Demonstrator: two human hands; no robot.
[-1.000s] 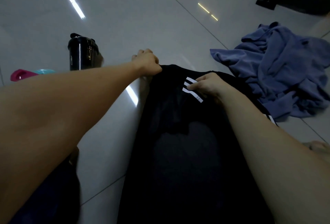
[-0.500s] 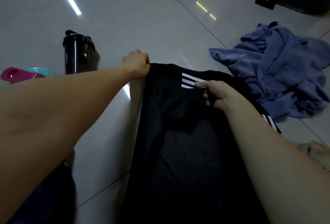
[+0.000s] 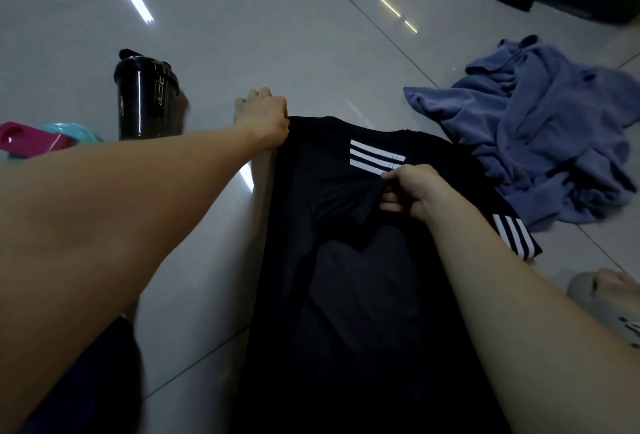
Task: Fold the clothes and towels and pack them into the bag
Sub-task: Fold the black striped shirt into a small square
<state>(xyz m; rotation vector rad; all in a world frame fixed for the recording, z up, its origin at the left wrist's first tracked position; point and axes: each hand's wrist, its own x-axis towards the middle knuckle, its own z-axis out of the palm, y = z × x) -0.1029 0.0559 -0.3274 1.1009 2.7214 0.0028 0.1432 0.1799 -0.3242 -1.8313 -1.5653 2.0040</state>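
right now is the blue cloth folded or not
Not folded: the blue cloth lies crumpled in a loose heap on the floor.

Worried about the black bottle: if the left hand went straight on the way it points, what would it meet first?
Probably nothing: the left hand, gripping the black shirt, points over bare floor; the black bottle stands off that line. Depth unclear.

A black garment (image 3: pixel 346 278) bears sets of three white stripes (image 3: pixel 377 158), one on its upper part and one on its right edge, against a glossy pale grey tiled floor (image 3: pixel 242 18). A slate-blue towel (image 3: pixel 540 143) is plain, without pattern. Also pictured: a gloss-black bottle (image 3: pixel 145 98), a magenta object (image 3: pixel 24 137), a turquoise object (image 3: pixel 69 130) and a grey slipper (image 3: pixel 585 290).
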